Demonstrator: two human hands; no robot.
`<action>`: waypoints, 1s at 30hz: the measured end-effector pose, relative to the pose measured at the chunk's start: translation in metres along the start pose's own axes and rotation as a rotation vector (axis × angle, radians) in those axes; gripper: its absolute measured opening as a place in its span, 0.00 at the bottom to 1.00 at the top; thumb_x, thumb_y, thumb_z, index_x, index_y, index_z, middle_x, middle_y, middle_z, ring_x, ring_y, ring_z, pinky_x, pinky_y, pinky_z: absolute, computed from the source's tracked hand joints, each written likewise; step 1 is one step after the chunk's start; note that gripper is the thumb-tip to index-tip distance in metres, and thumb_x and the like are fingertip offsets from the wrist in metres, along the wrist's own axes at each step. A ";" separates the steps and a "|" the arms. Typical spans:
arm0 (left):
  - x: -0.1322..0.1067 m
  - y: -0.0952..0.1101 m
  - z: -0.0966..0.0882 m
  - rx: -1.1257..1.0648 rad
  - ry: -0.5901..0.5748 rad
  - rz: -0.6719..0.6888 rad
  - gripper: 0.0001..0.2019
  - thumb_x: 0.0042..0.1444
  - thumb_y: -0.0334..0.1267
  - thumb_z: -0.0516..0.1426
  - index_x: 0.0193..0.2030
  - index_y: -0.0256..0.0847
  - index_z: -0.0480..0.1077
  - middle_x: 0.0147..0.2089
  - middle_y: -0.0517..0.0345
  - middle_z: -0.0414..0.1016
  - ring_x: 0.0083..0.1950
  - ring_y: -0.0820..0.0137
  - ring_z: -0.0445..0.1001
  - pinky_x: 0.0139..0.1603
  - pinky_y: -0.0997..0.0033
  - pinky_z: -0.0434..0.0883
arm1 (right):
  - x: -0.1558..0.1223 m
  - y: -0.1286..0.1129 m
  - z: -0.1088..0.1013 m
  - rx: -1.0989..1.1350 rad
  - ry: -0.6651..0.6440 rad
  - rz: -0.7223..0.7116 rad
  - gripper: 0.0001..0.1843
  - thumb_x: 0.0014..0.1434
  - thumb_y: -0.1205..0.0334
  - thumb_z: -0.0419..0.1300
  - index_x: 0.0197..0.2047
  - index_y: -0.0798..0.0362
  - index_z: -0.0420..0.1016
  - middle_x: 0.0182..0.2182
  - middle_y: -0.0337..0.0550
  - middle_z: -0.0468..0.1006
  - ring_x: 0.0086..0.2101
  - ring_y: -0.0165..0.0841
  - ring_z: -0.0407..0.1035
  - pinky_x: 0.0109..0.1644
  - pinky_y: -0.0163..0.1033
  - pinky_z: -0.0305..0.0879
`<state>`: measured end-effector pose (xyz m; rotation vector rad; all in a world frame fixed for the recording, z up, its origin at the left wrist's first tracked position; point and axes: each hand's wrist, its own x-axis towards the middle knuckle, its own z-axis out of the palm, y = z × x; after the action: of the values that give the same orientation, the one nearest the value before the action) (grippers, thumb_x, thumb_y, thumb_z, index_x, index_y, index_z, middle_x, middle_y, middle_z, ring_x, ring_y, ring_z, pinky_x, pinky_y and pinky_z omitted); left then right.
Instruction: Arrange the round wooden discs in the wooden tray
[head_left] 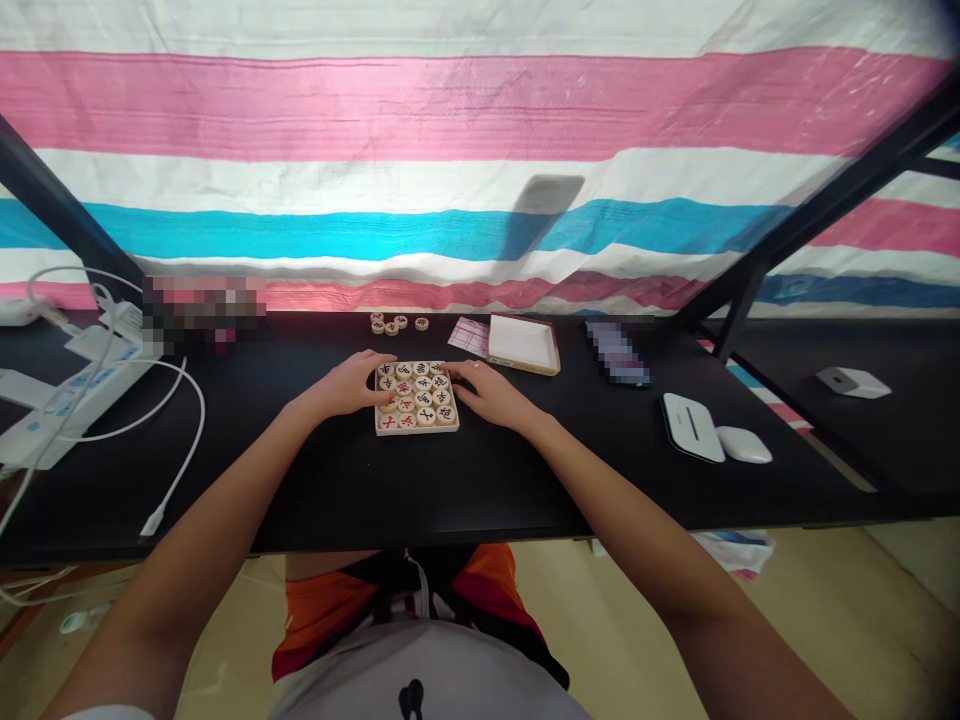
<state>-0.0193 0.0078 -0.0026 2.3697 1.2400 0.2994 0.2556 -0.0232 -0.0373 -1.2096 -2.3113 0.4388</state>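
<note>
A shallow white box (pixel 418 430) full of round xiangqi pieces (pixel 424 415) lies on the black desk in front of me. The pieces sit in rows, some with red characters and others with black. My left hand (pixel 349 385) grips the box's left side, fingers at the far corner and thumb over the pieces there. At the right side, my right hand (pixel 491 395) holds the box with its fingertips by the far corner and its thumb against the edge. Several loose xiangqi pieces (pixel 391 327) rest beyond the box, partly stacked.
An open box lid (pixel 523 342) and a red-printed paper sheet (pixel 469 336) lie behind my right hand. Farther right are a phone (pixel 618 352), a white flat device (pixel 693 427) and a white mouse (pixel 744 444). A power strip (pixel 82 400) with white cables occupies the left.
</note>
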 end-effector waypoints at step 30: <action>0.008 -0.013 -0.003 -0.367 0.153 -0.139 0.25 0.58 0.56 0.49 0.53 0.40 0.68 0.51 0.51 0.73 0.51 0.61 0.71 0.51 0.63 0.70 | -0.001 -0.001 -0.001 0.005 0.007 -0.007 0.22 0.62 0.66 0.51 0.59 0.50 0.65 0.43 0.48 0.74 0.44 0.39 0.66 0.51 0.49 0.64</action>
<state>-0.0252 0.0213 -0.0062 1.9690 1.2851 0.6157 0.2562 -0.0242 -0.0363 -1.1984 -2.3067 0.4365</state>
